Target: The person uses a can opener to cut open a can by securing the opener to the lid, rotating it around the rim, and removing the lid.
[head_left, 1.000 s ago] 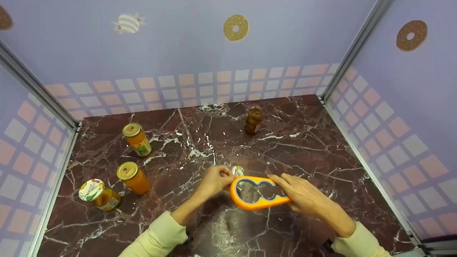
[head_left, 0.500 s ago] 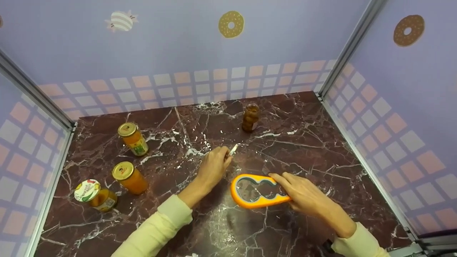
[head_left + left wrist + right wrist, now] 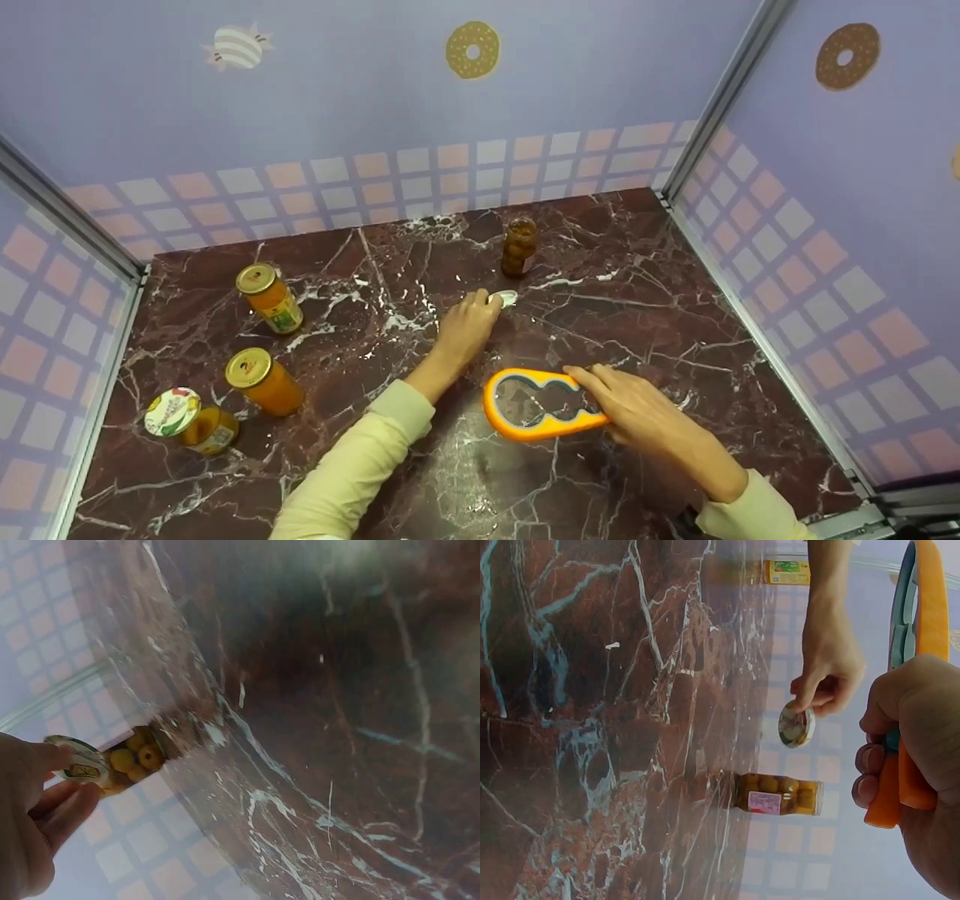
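My left hand [image 3: 466,330] pinches a round jar lid [image 3: 506,298] at its edge and holds it over the middle of the table. In the right wrist view the lid [image 3: 796,724] is tilted on its side, apart from the tabletop. Just beyond it stands a lidless glass jar [image 3: 517,253] of brownish round fruit, with a pink label in the right wrist view. My right hand [image 3: 641,409] grips the handle end of an orange jar opener [image 3: 551,429] with a grey scalloped inner edge. Nothing sits inside the opener's loop.
Three lidded jars stand at the left: a gold-capped jar [image 3: 271,300] with a green label, another gold-capped orange jar [image 3: 268,386], and a jar with a white patterned lid [image 3: 206,429]. Patterned walls [image 3: 360,90] enclose the dark marbled table [image 3: 615,315] at the back and sides.
My left hand has moved away from the opener, forward toward the lidless jar, carrying the lid. My right hand and the opener stay nearly where they were. The head view has shifted slightly.
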The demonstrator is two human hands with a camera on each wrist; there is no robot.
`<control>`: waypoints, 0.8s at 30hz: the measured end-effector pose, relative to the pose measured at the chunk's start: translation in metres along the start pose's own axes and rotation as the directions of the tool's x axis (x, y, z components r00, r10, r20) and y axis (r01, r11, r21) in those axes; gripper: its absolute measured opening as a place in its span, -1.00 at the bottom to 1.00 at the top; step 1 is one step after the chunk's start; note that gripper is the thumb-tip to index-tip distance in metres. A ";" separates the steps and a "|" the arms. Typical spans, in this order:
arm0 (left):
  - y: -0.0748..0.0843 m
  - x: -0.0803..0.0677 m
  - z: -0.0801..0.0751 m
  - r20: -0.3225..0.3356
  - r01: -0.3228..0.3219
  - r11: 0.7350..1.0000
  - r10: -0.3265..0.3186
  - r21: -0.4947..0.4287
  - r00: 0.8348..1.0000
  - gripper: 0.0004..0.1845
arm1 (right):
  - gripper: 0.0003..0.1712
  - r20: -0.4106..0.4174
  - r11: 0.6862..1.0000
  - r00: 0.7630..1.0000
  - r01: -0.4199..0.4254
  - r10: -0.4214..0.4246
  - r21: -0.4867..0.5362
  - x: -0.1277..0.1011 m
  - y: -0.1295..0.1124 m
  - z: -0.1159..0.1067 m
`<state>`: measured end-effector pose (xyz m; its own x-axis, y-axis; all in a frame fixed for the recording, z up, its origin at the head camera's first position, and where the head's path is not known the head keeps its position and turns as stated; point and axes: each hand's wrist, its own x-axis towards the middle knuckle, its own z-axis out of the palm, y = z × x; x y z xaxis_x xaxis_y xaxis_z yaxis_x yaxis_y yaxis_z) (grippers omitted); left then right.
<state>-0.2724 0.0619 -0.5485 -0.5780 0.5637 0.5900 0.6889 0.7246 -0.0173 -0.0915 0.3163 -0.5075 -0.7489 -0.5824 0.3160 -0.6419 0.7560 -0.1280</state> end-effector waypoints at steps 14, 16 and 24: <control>0.001 0.019 0.051 -0.027 -0.041 0.996 0.043 0.074 0.999 -0.91 | 0.08 0.012 0.998 0.998 -0.055 0.055 0.005 -0.004 0.000 0.007; 0.002 0.021 0.055 -0.022 -0.046 0.994 0.048 0.101 0.999 -0.90 | 0.06 0.003 0.999 0.999 -0.054 0.054 0.007 -0.006 0.001 0.009; 0.009 0.029 0.070 -0.008 -0.080 0.988 0.082 0.134 0.997 -0.90 | 0.03 -0.012 0.999 0.999 -0.043 0.043 -0.008 -0.009 0.007 0.009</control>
<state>-0.3134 0.1129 -0.5877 -0.5158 0.6181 0.5931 0.6684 0.7235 -0.1726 -0.0909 0.3239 -0.5196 -0.7739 -0.5457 0.3214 -0.6076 0.7829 -0.1336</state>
